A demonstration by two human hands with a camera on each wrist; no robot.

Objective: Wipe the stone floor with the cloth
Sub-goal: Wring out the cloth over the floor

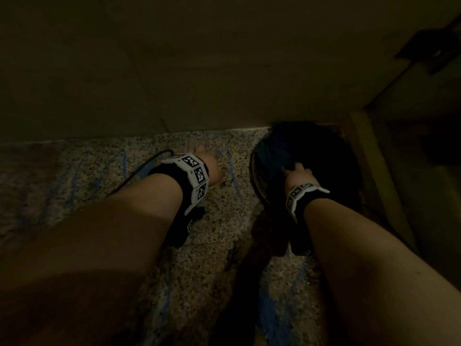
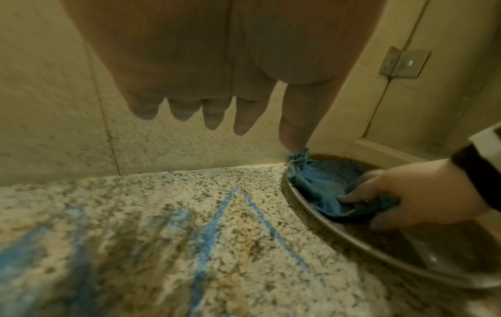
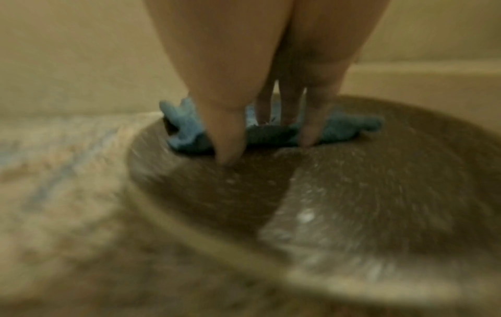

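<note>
Inside the metal basin (image 2: 352, 242), right hand (image 2: 417, 193) gripping blue cloth (image 2: 320, 182); left hand (image 1: 207, 163) slack-fingered.

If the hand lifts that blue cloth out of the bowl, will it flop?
Probably floppy: the blue cloth lies crumpled in folds over the bowl's rim. The right hand pinches it. It may be damp and drip, since the bowl looks wet, though that is uncertain.

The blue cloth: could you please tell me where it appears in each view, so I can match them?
Head: blue cloth, dark, right of centre, in the round basin.
Left wrist: right of centre, gripped by the right hand.
Right wrist: upper centre, under the fingers.
Shared landmark: the basin's rim.
</note>
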